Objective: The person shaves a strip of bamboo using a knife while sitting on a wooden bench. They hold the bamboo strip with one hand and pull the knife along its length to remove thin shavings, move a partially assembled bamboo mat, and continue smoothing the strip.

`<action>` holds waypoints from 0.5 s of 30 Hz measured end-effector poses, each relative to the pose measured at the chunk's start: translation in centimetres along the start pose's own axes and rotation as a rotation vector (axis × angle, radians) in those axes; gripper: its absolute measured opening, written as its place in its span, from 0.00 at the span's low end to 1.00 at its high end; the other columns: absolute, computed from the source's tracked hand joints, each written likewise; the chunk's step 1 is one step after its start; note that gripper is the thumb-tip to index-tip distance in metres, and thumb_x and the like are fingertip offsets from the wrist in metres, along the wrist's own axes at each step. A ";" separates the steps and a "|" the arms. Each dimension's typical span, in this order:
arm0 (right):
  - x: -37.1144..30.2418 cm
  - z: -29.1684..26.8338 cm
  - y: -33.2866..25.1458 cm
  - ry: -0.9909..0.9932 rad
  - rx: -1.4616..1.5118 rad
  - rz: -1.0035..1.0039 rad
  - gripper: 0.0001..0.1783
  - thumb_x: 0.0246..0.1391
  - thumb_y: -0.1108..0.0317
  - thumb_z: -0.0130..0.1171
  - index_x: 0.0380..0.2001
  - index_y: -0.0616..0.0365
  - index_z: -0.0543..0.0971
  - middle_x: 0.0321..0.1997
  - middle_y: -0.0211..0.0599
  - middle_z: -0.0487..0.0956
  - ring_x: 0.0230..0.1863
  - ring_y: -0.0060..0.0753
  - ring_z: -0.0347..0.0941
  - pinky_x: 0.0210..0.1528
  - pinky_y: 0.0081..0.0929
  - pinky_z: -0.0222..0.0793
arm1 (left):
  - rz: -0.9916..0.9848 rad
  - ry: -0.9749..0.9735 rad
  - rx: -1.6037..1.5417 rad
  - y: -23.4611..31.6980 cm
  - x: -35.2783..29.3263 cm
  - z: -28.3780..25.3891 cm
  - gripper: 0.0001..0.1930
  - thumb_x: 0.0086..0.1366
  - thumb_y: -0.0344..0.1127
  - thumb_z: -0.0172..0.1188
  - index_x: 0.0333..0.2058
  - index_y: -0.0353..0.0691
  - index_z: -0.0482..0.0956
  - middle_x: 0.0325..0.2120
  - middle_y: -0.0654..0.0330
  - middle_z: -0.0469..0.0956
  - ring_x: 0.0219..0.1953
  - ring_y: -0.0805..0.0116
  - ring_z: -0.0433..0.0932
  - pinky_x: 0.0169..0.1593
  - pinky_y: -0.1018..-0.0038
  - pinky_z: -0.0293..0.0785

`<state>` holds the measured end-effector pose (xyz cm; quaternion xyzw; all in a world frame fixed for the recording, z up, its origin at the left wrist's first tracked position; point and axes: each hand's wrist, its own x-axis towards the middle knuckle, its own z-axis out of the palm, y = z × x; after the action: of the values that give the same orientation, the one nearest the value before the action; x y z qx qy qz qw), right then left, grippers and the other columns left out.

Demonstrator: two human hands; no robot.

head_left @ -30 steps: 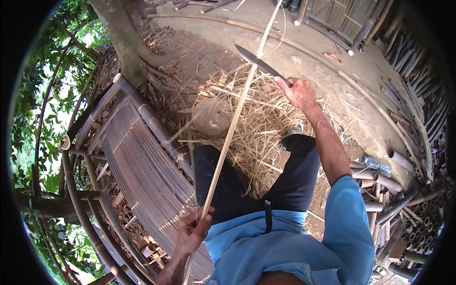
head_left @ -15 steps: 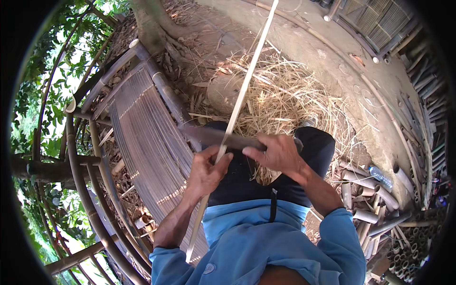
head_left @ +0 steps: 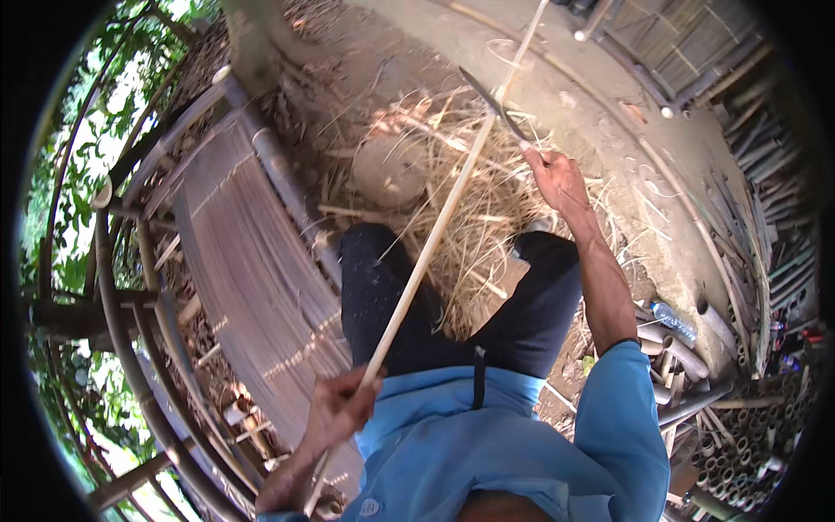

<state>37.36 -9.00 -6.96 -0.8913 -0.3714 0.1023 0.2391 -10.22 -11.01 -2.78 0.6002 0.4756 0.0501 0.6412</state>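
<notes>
Lower left of frame, left hand [head_left: 342, 405]: fingers closed round the pale strip [head_left: 432, 245], which slants to the top edge.
Upper right of centre, right hand [head_left: 558, 181]: clenched on the knife [head_left: 481, 90].
Knife: crosses strip; contact cannot be confirmed.
Recommended handling: shallow, even blade angle; strip steady; left fingers clear.

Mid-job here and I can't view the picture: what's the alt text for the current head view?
The right hand holds a knife across the far part of a long pale strip, while the left hand grips its near part. Shavings litter the ground ahead, and a slatted bench stands at left.
</notes>
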 end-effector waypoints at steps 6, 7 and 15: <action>-10.3 5.0 -3.8 -0.245 0.126 -0.282 0.41 0.58 0.27 0.54 0.27 0.62 0.83 0.15 0.46 0.74 0.18 0.44 0.76 0.25 0.44 0.71 | 0.250 0.084 0.195 2.3 7.8 0.8 0.18 0.69 0.34 0.63 0.54 0.32 0.82 0.16 0.70 0.70 0.19 0.81 0.63 0.22 0.76 0.59; -12.3 5.7 -4.4 -0.204 0.117 -0.424 0.40 0.58 0.28 0.56 0.27 0.62 0.83 0.15 0.46 0.75 0.18 0.46 0.77 0.24 0.44 0.71 | 0.261 0.091 0.160 2.4 8.7 1.2 0.18 0.67 0.33 0.63 0.54 0.33 0.82 0.17 0.70 0.70 0.20 0.81 0.62 0.23 0.77 0.58; -13.5 5.6 -4.5 -0.208 0.112 -0.381 0.30 0.57 0.38 0.64 0.26 0.58 0.81 0.15 0.49 0.75 0.18 0.54 0.75 0.23 0.47 0.70 | 0.235 0.092 0.016 2.3 8.3 1.7 0.14 0.68 0.31 0.62 0.50 0.32 0.83 0.17 0.75 0.69 0.20 0.85 0.63 0.23 0.79 0.55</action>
<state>23.11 -13.94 -9.47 -0.7752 -0.5493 0.1672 0.2634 -3.41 -6.38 -5.79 0.6539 0.4310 0.1487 0.6037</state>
